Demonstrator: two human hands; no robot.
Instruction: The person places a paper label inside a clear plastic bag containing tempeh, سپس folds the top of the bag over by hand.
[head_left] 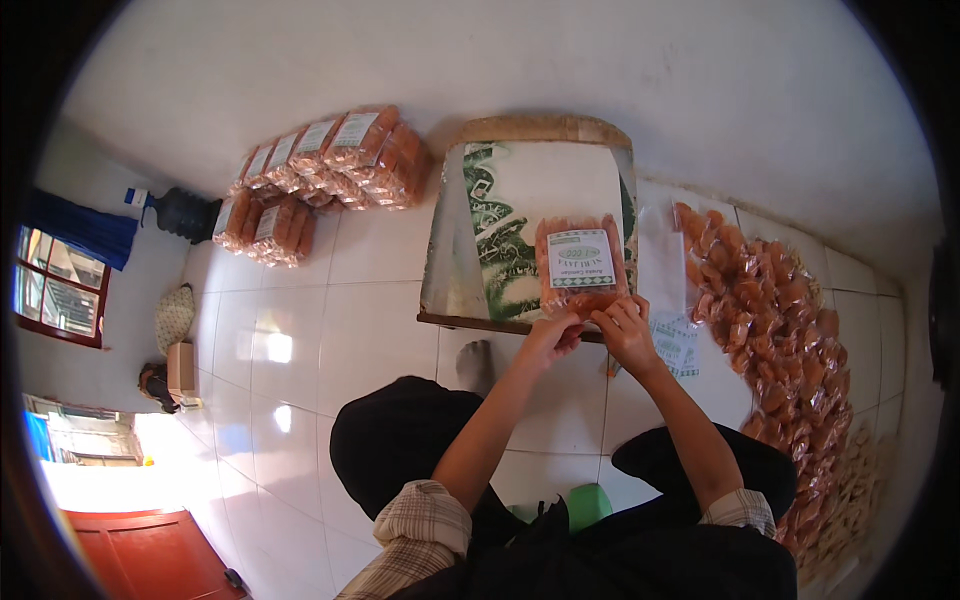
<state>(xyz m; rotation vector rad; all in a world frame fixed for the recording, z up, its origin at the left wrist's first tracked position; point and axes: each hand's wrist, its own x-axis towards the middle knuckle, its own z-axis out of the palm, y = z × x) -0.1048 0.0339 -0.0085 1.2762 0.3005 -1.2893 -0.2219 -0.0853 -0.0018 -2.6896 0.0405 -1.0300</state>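
A clear plastic bag of orange-brown snack pieces (552, 278) lies on a low table (560, 180), with a white and green label (580, 258) on its top face. My left hand (553, 336) has its fingers curled at the bag's near end. Close beside it, my right hand (624, 330) pinches the same end, by an orange-brown piece or fold. The fingertips partly hide what they grip. Just right of the table, loose printed labels (676, 345) lie on the floor next to a clear plastic sheet or bag (662, 240).
Stacked labelled bags (340, 155) stand at the back left against the wall. Many small wrapped bundles (770, 320) spread along the right. A large water bottle (185, 213), a cardboard box (180, 368) and a red door (140, 555) are at the left. Something green (588, 507) sits between my legs.
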